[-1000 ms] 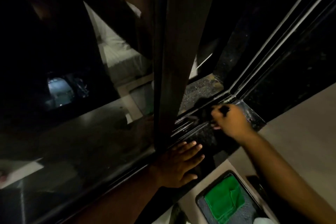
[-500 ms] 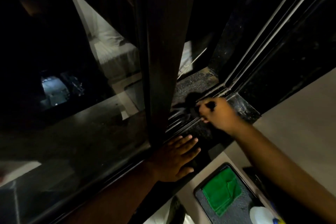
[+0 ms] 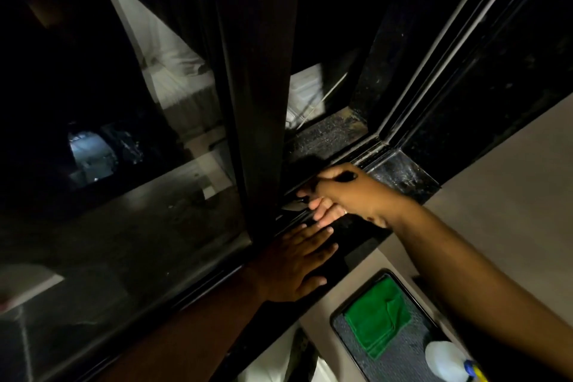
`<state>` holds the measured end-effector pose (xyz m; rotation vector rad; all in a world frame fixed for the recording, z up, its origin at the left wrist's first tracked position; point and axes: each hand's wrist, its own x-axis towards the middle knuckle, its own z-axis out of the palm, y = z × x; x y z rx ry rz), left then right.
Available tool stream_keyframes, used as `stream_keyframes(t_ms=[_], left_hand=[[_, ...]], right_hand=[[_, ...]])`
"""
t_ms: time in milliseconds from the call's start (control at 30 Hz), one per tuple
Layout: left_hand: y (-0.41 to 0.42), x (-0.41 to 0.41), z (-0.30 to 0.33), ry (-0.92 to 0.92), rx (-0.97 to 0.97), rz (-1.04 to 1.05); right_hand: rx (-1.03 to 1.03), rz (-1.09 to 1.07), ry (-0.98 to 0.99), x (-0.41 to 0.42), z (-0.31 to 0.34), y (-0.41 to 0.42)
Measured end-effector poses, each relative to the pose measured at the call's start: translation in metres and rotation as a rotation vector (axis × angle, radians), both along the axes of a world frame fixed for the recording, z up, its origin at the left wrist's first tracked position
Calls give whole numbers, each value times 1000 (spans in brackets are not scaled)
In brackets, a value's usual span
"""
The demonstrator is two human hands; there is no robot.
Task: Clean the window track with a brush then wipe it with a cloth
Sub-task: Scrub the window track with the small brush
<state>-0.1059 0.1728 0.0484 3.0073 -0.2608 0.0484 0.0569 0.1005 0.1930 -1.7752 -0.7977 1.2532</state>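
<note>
The right hand (image 3: 350, 195) is curled closed around a dark brush (image 3: 347, 176), only the handle end showing above the knuckles; its fingertips press down at the window track (image 3: 369, 153). The left hand (image 3: 297, 267) lies flat and spread, palm down, holding nothing, on the dark sill just beside the right hand. A dark vertical window frame (image 3: 260, 102) rises directly left of both hands and hides the track beyond it. Below the right forearm a dark tray (image 3: 356, 347) carries a folded green cloth (image 3: 376, 321), well apart from either hand, with a white bottle (image 3: 445, 361) beside the cloth
</note>
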Motion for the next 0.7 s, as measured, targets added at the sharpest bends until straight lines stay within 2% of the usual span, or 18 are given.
stream_keyframes(t_ms=[67, 133, 333, 467, 600, 700], left_hand=[[-1, 1, 0, 15, 17, 3], [-1, 1, 1, 38, 23, 1], [-2, 0, 5, 4, 9, 5], [-1, 0, 4, 21, 9, 6], [-1, -1, 3, 22, 17, 16], [-1, 0, 1, 26, 25, 14]], right_hand=[[5, -27, 106, 13, 1, -3], [34, -34, 112, 13, -1, -2], [139, -141, -187, -14, -10, 12], [141, -188, -257, -10, -24, 16], [288, -148, -615, -3, -37, 12], [133, -359, -879, 31, -37, 10]])
